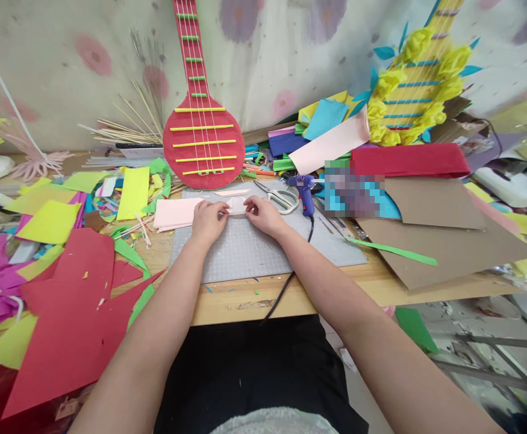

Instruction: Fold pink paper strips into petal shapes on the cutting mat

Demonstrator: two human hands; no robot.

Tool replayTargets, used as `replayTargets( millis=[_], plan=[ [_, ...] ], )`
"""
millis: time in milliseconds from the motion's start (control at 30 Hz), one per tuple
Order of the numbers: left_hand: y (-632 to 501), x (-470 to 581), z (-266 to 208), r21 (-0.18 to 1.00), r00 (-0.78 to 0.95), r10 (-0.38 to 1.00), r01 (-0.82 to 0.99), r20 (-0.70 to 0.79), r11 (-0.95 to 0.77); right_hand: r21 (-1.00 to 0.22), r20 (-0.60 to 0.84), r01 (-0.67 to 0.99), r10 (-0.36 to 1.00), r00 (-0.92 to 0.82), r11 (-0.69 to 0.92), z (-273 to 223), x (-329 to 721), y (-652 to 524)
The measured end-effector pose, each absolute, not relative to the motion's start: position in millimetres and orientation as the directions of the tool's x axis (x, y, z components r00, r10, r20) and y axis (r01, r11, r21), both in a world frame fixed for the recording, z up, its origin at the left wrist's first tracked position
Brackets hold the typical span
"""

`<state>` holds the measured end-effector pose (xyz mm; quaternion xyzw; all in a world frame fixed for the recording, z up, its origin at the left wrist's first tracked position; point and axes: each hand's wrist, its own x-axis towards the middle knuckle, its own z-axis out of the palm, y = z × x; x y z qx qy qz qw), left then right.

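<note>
Between my hands, a small pale pink paper piece [237,206] is held just above the grey cutting mat [245,253]. My left hand [210,222] pinches its left end, and my right hand [263,215] pinches the right end. Left of my left hand lies a stack of pale pink paper [177,213], partly covered by that hand. A thin pink paper strip [232,193] rests just beyond my fingers. Scissors [283,200] with pale handles lie past my right hand, beside a blue glue gun [305,191] with a black cord.
A red paper banjo shape [203,147] with yellow strips leans at the back. A yellow flowered one [410,96] stands at the right. Red paper scraps [73,301] crowd the left side. Brown cardboard [444,247] and a green strip [399,252] lie right of the mat.
</note>
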<state>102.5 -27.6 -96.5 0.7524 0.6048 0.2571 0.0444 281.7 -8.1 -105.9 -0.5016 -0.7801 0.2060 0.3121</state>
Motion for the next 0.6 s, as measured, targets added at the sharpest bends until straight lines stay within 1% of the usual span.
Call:
replayTargets(
  millis=[133, 233, 400, 600],
  plan=[
    [-27.9, 106.9, -95.9, 0.404, 0.080, 0.942, 0.889, 0.326, -0.215, -0.710, 0.197, 0.644, 0.958, -0.207, 0.286, -108.3, 277.7, -5.8],
    [-27.1, 112.8, -96.4, 0.434, 0.026, 0.950, 0.886, 0.312, -0.166, -0.713, 0.184, 0.661, 0.972, -0.145, 0.233, -109.2, 272.9, -6.2],
    [-22.0, 120.8, -98.8, 0.458, -0.051, 0.956, 0.884, 0.290, -0.092, -0.645, 0.213, 0.733, 0.972, -0.096, 0.214, -109.1, 265.3, -8.9],
    [-20.0, 123.8, -100.3, 0.438, -0.067, 0.959, 0.897, 0.276, -0.063, -0.557, 0.226, 0.805, 0.970, -0.092, 0.206, -106.8, 260.8, -11.1]
  ],
)
